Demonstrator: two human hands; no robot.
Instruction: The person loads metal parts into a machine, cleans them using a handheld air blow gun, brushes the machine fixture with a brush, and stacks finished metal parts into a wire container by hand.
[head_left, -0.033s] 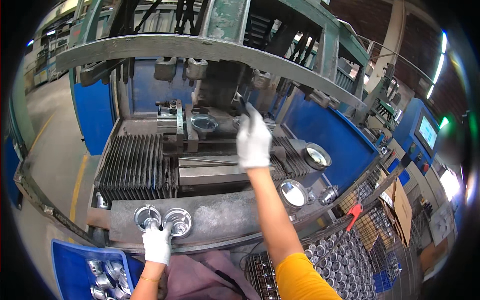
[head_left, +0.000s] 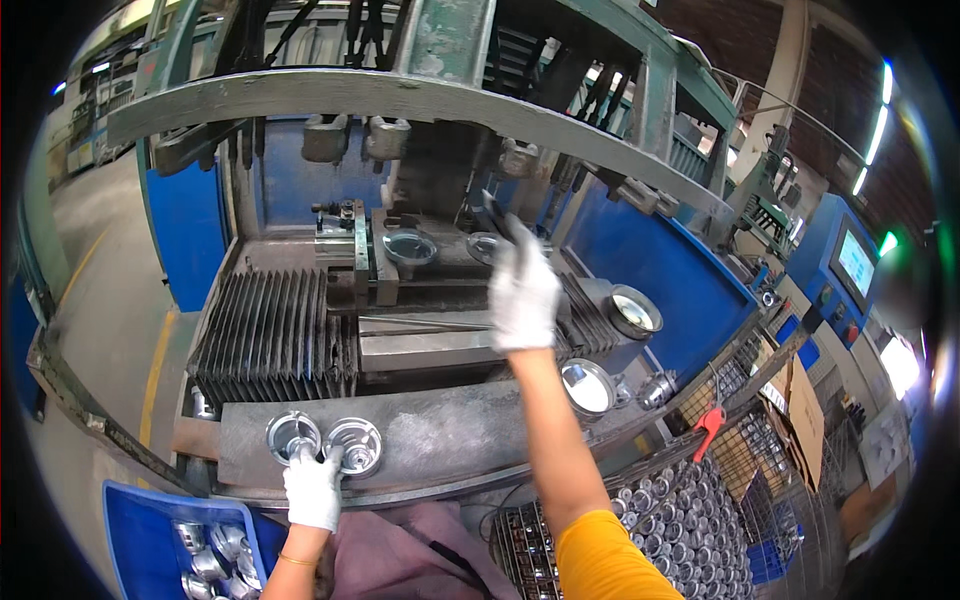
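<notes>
Two shiny round metal cups stand side by side on the grey ledge point(head_left: 440, 425) in front of me, a left cup point(head_left: 281, 430) and a right cup point(head_left: 366, 445). My left hand point(head_left: 313, 493), in a white glove, has its fingers closed on their near rims, where the cups meet. Farther off, my gloved right hand point(head_left: 524, 300) is raised before the machine, closed around a slim dark tool point(head_left: 492, 208); motion blurs it and its kind is unclear. Just beyond that hand, the fixture bears a round part point(head_left: 408, 246) and a second round part point(head_left: 482, 246).
A heavy metal beam point(head_left: 420, 95) crosses above the fixture. Black bellows point(head_left: 270, 335) lie left of it. Two bright-topped round parts, one lower point(head_left: 587, 387) and one higher point(head_left: 634, 311), stand at right. A blue bin point(head_left: 118, 530) and a rack of metal parts point(head_left: 680, 530) stand near me.
My right hand has moved slightly right and toward me with the dark tool, uncovering more of the second round part. The left hand stays at the two cups.
</notes>
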